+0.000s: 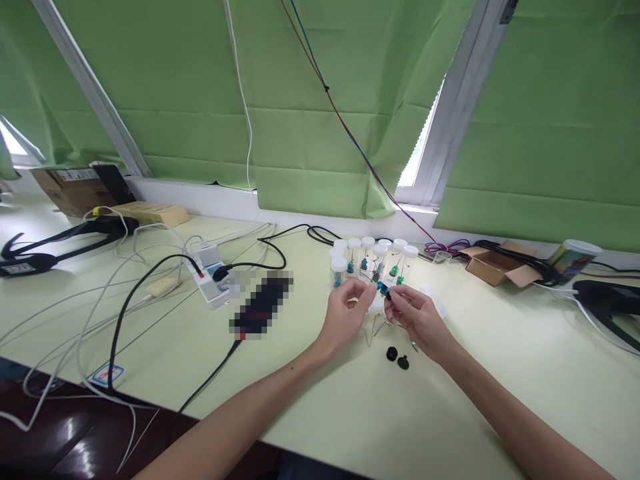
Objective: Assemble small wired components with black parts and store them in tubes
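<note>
A small shiny blue and black part (383, 287) is held up between my two hands over the table. My left hand (349, 308) is closed, thumb against the fingers, at the part's left end. At its right end my right hand (416, 316) pinches it with thumb and fingertips. What exactly the part is, I cannot make out. Just behind my hands stand several clear vials with white caps (367, 241), some holding blue or green pieces. In front of my hands lie a black knob (392, 354) and a black disc-shaped piece (403, 363). Thin metal rods (373, 329) lie below my fingers.
To the left are a white power strip (210, 277), a blurred dark device (264, 303) and tangled cables. An open cardboard box (500, 265) and a patterned can (573, 260) stand at back right. Black headgear-like frames lie at both sides. Red and blue wires hang before the green blind.
</note>
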`<state>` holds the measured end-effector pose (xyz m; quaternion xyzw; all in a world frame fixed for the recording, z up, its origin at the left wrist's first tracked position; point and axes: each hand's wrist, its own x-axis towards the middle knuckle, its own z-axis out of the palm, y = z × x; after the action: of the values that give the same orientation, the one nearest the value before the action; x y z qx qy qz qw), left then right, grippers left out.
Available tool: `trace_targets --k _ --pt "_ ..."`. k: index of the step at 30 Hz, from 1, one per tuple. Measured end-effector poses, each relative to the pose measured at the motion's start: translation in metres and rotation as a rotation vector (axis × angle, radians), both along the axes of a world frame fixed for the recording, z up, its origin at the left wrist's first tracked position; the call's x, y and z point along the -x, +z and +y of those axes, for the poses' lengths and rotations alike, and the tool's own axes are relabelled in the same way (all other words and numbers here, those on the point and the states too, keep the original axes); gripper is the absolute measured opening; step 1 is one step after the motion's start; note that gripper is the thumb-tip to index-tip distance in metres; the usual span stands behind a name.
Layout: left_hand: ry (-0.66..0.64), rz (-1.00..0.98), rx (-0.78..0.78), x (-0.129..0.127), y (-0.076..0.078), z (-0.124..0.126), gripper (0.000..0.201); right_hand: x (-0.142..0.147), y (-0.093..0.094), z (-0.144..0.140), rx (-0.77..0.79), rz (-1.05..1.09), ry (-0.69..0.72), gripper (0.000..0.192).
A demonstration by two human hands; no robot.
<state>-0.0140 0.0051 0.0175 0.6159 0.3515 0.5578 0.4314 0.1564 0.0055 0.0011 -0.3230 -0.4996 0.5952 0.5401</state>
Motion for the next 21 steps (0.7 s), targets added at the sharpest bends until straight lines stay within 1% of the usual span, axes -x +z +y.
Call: trace_targets --k 5,9,13,21 --pt "0.003 -0.048 0.071 0.0018 0.0014 0.0012 0.045 0.0009 0.0007 -0.0010 -0.023 -0.069 -0.024 0.025" --pt "0.028 -0.092 0.133 0.0026 0.0006 0.0039 0.047 0.0008 -0.0005 -0.0004 -0.040 -0.109 -0.049 0.028" --pt "0.028 -0.084 0.112 0.0017 0.0000 0.0050 0.045 0.0003 -0.0005 -0.0003 -0.043 -0.107 -0.054 0.027" --pt "0.072 -0.066 0.041 0.0015 0.0005 0.0040 0.042 -0.0020 0.0024 0.0005 0.001 -0.006 -0.029 0.024"
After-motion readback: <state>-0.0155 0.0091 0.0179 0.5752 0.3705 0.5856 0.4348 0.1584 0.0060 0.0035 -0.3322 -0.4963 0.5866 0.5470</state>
